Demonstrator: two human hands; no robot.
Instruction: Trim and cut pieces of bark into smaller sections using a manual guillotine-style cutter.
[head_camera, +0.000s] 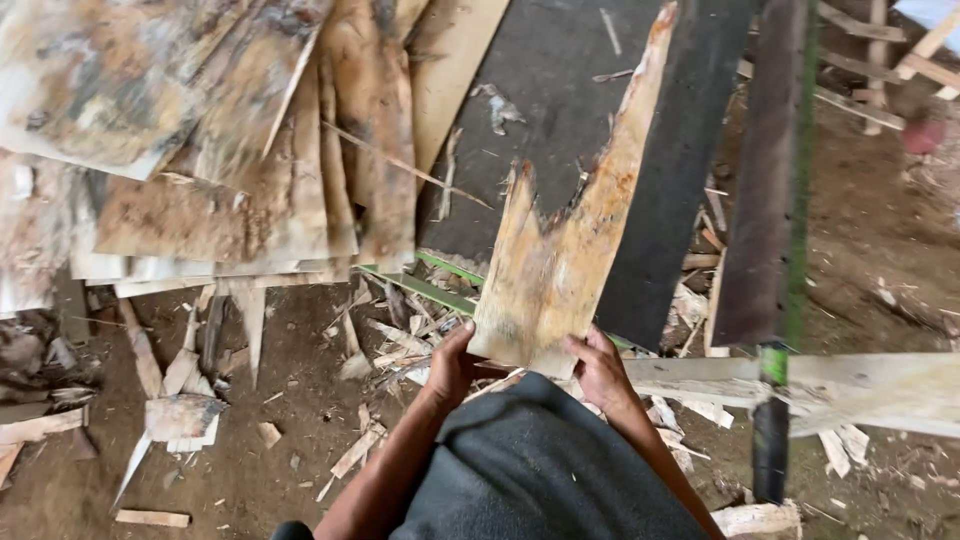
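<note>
While both hands grip its near end, the jagged, pale-brown strip of wood veneer (560, 250) is held up over the near edge of a dark grey flat surface (560, 70). The left hand (452, 368) is clamped on the strip's lower left corner, and the right hand (600, 370) is clamped on its lower right corner, thumbs on the upper face. The strip's long axis runs away from the person and leans slightly to the right; its near end is broad and cut fairly square, and its far end narrows to a splintered point near the top of the view. A deep notch splits the left side into a shorter spike.

To the left, a fanned stack of stained, mottled veneer sheets (200, 150) overhangs the dirt floor (300, 420), well apart from the strip's left edge, with bare dark surface between them. To the right stands a dark plank with a green edge (770, 180), near the strip but not touching it. Below it, a pale wooden board (860, 385) lies crosswise just beside the right hand. Broken veneer scraps (390, 340) litter the floor under the hands.
</note>
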